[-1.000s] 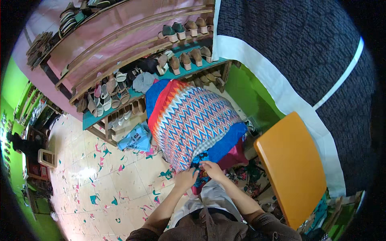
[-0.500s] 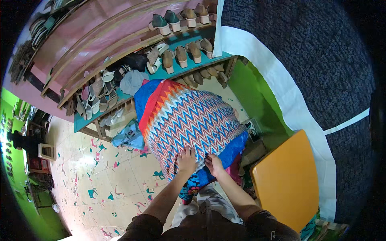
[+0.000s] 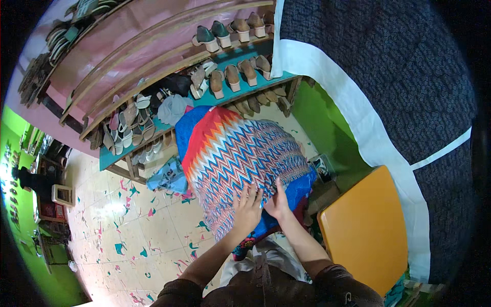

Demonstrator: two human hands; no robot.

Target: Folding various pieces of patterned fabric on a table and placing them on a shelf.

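A zigzag-patterned cloth [image 3: 240, 158] in red, orange, white and blue drapes over a bulky heap in front of me. Its surface shows soft wrinkles. My left hand [image 3: 247, 207] lies flat on its near part, fingers spread. Just beside it, my right hand [image 3: 277, 204] rests at the near edge, tilted on its side with fingers stretched out; part of them is hidden. Bright blue fabric [image 3: 300, 190] shows below the zigzag cloth at the right. A dark floral fabric [image 3: 244, 244] peeks out under my left wrist.
Behind the heap stands a teal-topped wooden rack [image 3: 238, 91] with heeled shoes [image 3: 217, 84] and sandals [image 3: 137, 125]. To my right are an orange board [image 3: 365, 230] and a dark patterned cloth [image 3: 378, 77] with a white border. Fabric scraps [image 3: 120, 248] litter the tiled floor.
Both hands have shifted slightly, and the fingers have straightened. The zigzag cloth is pushed into more wrinkles near them. The view has tilted a little.
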